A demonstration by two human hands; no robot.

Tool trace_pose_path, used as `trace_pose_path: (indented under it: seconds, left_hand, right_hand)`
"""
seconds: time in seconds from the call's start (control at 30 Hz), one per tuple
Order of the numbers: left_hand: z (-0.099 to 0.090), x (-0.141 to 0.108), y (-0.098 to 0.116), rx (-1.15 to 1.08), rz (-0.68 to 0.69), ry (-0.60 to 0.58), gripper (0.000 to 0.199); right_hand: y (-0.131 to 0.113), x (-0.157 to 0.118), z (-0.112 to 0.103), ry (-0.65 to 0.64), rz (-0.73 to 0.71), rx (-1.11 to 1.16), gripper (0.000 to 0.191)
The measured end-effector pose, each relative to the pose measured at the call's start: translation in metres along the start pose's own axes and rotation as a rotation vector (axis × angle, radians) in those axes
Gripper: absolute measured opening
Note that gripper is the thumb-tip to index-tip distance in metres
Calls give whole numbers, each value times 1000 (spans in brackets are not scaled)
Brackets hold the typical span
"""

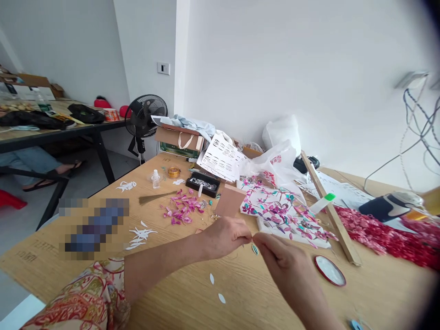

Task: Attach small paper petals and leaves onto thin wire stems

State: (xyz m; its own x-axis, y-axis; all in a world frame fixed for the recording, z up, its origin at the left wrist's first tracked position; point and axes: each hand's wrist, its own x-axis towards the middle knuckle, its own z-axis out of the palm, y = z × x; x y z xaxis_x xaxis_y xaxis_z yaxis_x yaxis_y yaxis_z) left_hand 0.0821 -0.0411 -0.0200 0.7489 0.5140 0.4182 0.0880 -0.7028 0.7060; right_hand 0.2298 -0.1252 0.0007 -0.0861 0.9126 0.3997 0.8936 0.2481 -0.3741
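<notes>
My left hand (227,236) and my right hand (285,256) meet above the table, fingertips pinched close together. Whatever sits between them is too small to make out. Just under the fingertips shows a small green leaf-shaped piece (255,249) with a pale edge; I cannot tell whether it hangs from them or lies on the wood. Two white leaf-shaped cutouts (211,278) rest nearer to me. Beyond my left hand are loose pink petals (182,208) and a small brown board (231,200). Pink, purple and teal flower sprays (278,206) lie on white sheets past my right hand.
A round red-rimmed dish (330,270) and a long wooden bar (332,213) lie right. Red-pink material (374,233) is heaped behind them. White strips (139,236), a small bottle (156,178) and a black tray (202,184) are left and back. A fan (146,114) stands behind.
</notes>
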Motion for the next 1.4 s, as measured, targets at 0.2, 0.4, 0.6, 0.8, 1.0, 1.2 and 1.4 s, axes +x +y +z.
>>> trace_pose_path:
  seconds: [0.2, 0.4, 0.6, 0.8, 1.0, 1.2, 1.4]
  left_hand:
    - [-1, 1, 8, -587, -283, 14, 9]
    - [4, 2, -3, -352, -225, 200, 8]
    - [5, 1, -4, 115, 40, 26, 18]
    - [-2, 1, 6, -424, -160, -71, 7]
    - [2, 0, -1, -725, -369, 121, 16]
    - [9, 1, -9, -680, -363, 232, 16]
    - [13, 2, -13, -711, -333, 282, 19]
  right_hand:
    - [26, 11, 9, -126, 175, 486, 29]
    - [12, -8, 36, 5, 158, 279, 29]
    - [1, -2, 4, -104, -33, -134, 27]
    - [26, 17, -6, -277, 114, 368, 23]
    - [29, 7, 31, -173, 347, 920, 24]
    - [19, 4, 44, 1, 352, 837, 24]
    - [16, 11, 37, 139, 302, 651, 16]
